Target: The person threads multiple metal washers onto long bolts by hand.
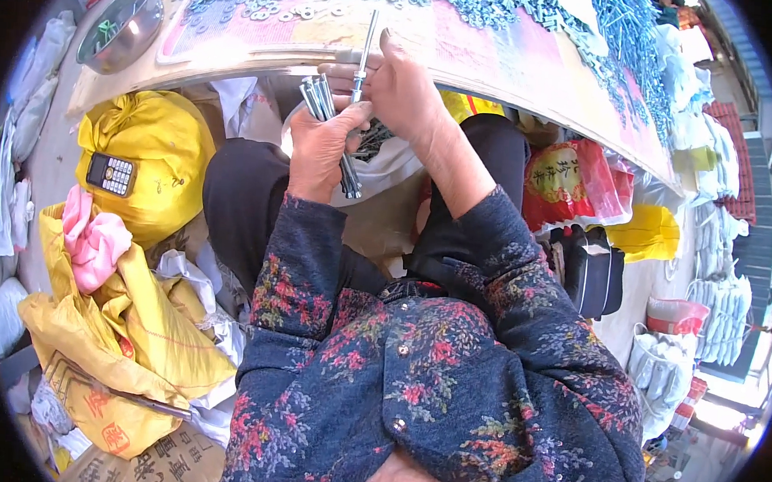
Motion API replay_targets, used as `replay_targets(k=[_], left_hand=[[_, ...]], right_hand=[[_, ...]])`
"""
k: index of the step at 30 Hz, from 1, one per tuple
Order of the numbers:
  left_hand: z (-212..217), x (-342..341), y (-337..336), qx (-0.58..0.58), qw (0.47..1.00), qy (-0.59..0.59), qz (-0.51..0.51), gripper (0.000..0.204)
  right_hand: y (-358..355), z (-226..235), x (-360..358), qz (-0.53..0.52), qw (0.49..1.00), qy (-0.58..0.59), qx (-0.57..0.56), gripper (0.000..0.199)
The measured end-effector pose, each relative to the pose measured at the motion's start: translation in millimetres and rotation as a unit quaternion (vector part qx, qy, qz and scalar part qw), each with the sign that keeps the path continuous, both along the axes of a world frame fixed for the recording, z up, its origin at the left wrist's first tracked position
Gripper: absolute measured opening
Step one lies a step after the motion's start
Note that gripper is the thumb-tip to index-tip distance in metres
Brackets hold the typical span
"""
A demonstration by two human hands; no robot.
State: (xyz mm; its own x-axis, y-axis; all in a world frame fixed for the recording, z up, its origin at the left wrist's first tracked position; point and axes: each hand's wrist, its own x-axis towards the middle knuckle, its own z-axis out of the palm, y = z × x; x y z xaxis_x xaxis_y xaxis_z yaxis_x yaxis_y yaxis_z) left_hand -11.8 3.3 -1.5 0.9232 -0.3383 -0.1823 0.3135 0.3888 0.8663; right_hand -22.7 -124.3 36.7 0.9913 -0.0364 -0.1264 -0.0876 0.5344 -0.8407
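My left hand (323,146) is closed round a bundle of long metal bolts (317,98), whose other ends stick out below the fist. Near its thumb stands one more long bolt (367,44), upright, with a nut or washers (359,76) partway along it. My right hand (403,89) is close against that bolt, thumb raised and fingers stretched out flat behind it. Both hands are at the table's near edge, above my lap. Below them, a white bag (392,158) with dark metal pieces in it is partly hidden by my hands.
Washers (306,12) and heaps of bolts (628,40) cover the table (491,59). A metal bowl (122,31) stands at its left. On a yellow bundle (176,156) lies a phone (112,174). Yellow sacks (163,334) lie at left, a red bag (564,180) and a black bag (595,274) at right.
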Motion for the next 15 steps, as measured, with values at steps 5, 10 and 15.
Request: replay_targets(k=[5, 10, 15], left_hand=[[5, 14, 15, -0.022, 0.994, 0.007, 0.103, 0.007], [8, -3, 8, 0.0, 0.998, -0.039, 0.053, 0.008], [21, 4, 18, -0.045, 0.994, -0.041, 0.093, 0.009]], right_hand=[[19, 38, -30, -0.01, 0.928, -0.113, -0.355, 0.052], [15, 42, -28, -0.096, 0.988, -0.013, -0.121, 0.049], [17, 34, -41, -0.04, 0.795, -0.133, -0.59, 0.054]])
